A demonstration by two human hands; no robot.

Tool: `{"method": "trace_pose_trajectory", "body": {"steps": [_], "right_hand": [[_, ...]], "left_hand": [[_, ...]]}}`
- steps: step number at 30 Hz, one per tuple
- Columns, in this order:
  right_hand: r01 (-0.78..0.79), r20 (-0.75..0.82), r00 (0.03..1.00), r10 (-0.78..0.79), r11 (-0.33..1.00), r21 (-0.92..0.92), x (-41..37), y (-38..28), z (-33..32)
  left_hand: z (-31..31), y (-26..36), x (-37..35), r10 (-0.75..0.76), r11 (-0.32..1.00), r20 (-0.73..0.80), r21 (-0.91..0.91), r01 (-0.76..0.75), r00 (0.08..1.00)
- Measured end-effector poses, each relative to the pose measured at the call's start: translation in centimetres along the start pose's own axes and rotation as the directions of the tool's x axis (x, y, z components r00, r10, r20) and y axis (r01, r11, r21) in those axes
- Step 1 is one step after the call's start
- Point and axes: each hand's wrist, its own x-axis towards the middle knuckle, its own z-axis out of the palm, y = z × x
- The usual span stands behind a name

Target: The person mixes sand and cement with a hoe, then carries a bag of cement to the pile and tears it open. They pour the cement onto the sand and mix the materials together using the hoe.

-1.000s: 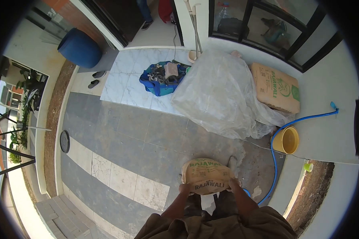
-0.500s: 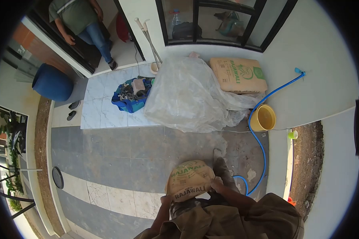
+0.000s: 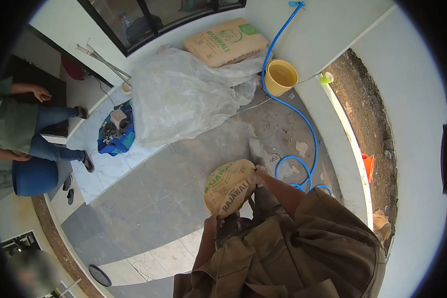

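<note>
A tan paper cement sack (image 3: 228, 186) with green and dark RAJAWALI print is held low in front of my legs. My left hand (image 3: 212, 218) closes on its near left corner, and my right hand (image 3: 259, 175) grips its right corner. The sack bulges out in front of my knees, over the grey tiled floor (image 3: 166, 213). Part of my fingers is hidden by the sack's edge. Farther forward, a second cement sack (image 3: 226, 42) lies flat beside a heap covered in clear plastic sheeting (image 3: 176, 99).
Blue hose (image 3: 308, 121) loops along the right, past a yellow bucket (image 3: 281, 78). At the left, another person (image 3: 15, 124) steps near a blue barrel (image 3: 34, 178). A blue bag of tools (image 3: 116, 131) rests on the white tiled step (image 3: 104, 171). A low wall edge (image 3: 355, 159) borders the right.
My view has turned to the right, and the sack in my hands has turned with me. The other person has moved out of the doorway onto the step.
</note>
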Motion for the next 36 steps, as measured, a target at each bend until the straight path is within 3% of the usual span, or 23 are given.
{"method": "trace_pose_trajectory", "body": {"steps": [1,3,6,8,10,14,17,23,28,33,34,35,36], "right_hand": [[0.039,-0.012,0.999,-0.039,0.999,-0.008,-0.3,0.4,-0.3],[0.060,-0.019,0.998,-0.060,0.998,0.007,-1.8,1.0,-1.8],[0.085,-0.161,0.985,-0.055,0.980,0.180,-5.4,6.4,-0.7],[0.034,-0.193,0.980,0.047,0.917,0.397,-8.9,7.7,-1.1],[-0.132,-0.044,0.976,0.213,0.740,0.660,-14.2,9.7,-2.6],[-0.265,-0.031,0.887,0.460,0.563,0.783,-19.8,17.6,2.1],[-0.320,0.038,0.832,0.553,0.424,0.847,-24.2,20.6,6.5],[-0.264,0.073,0.846,0.527,0.297,0.918,-30.4,21.5,14.8],[-0.247,0.110,0.870,0.481,0.231,0.941,-33.3,21.8,18.8],[-0.201,0.076,0.885,0.459,0.231,0.952,-36.4,23.0,20.2],[-0.187,0.064,0.890,0.452,0.233,0.954,-37.1,23.3,20.5],[-0.173,0.053,0.890,0.452,0.228,0.958,-38.0,23.7,20.8],[-0.176,0.046,0.882,0.470,0.236,0.956,-38.8,24.2,21.1]], "left_hand": [[-0.5,0.8,-0.7,0.032,0.999,0.060,-0.038,-0.030,0.998],[-2.1,0.5,-0.4,0.114,0.991,0.063,0.057,-0.118,0.991],[-5.6,-0.4,-1.4,0.143,0.959,0.041,0.240,-0.149,0.989],[-7.4,1.4,-1.8,0.150,0.919,0.013,0.366,-0.144,0.989],[-9.2,3.0,-2.4,0.149,0.865,-0.020,0.488,-0.120,0.989],[-13.0,6.7,-1.6,0.207,0.839,-0.068,0.525,-0.142,0.976],[-13.2,9.5,-1.7,0.253,0.808,-0.065,0.563,-0.174,0.965],[-10.3,9.7,-4.5,0.357,0.751,0.049,0.578,-0.318,0.933],[-10.7,4.9,-7.2,0.422,0.700,0.126,0.584,-0.411,0.898],[-16.7,-3.5,-7.4,0.331,0.764,0.002,0.586,-0.270,0.944],[-19.1,-4.7,-6.7,0.348,0.131,0.278,0.931,-0.340,0.895],[-21.2,-5.8,-6.5,0.338,-0.573,0.531,0.771,-0.278,0.777],[-23.2,-7.4,-6.3,0.320,-0.638,0.530,0.733,-0.235,0.786]]}}
